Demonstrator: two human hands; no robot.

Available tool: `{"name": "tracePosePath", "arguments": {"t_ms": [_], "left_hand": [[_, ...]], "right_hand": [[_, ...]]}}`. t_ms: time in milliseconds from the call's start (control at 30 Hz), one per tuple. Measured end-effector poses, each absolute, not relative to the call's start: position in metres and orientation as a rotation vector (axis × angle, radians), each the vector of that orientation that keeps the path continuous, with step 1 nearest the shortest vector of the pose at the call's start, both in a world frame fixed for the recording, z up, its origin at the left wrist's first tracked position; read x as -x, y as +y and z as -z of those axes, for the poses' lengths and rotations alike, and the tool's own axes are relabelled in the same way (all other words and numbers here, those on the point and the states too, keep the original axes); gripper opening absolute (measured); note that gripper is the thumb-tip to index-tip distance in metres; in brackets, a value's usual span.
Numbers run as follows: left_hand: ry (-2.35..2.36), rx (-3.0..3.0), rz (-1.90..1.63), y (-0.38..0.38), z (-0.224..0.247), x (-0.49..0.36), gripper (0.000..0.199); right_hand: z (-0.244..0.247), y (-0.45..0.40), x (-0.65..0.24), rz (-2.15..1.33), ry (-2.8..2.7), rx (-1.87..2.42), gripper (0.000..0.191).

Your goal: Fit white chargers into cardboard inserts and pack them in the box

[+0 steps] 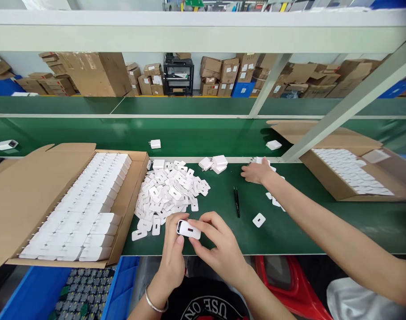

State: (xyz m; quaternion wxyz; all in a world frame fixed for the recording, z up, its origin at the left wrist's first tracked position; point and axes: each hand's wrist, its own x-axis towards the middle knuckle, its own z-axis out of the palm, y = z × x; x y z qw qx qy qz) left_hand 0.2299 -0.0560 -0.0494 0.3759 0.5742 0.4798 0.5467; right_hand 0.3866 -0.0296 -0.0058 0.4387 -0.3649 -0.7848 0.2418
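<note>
White casing [189, 230] fills left hand [172, 255] and right hand's [223, 246] grip (2 narrow finger gaps).

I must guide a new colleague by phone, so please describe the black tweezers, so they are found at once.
Find the green worktop, then the big heap of small white plates on it. To the right of this heap lie the tweezers. They are slim and black, while the small pieces around them are white.

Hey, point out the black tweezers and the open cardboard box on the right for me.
Black tweezers [236, 202]: head view, middle of their length.
Open cardboard box [323, 174]: head view, its left side wall.
</note>
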Motion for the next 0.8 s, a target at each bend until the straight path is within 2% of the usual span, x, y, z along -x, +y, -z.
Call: {"name": "tracePosePath", "arguments": {"t_ms": [200,433,533,800], "left_hand": [[1.311,-1.501,-1.473,-0.054,0.045,-0.234,0.032],[1.265,-1.468,-1.645,-0.052,0.054,-0.241,0.027],[1.286,-1.499,-1.667,-0.052,0.055,-0.244,0.028],[1.305,-1.598,-1.303,-0.048,0.047,-0.228,0.039]], "right_hand": [[0.015,-0.03,-0.385,-0.677,-1.914,0.889,0.041],[0.027,-0.028,-0.381,-1.386,-1.431,0.974,0.037],[0.034,-0.026,-0.375,-1.582,-1.329,0.971,0.036],[0.038,-0.015,-0.388,-1.303,-1.451,1.046,0.032]]}}
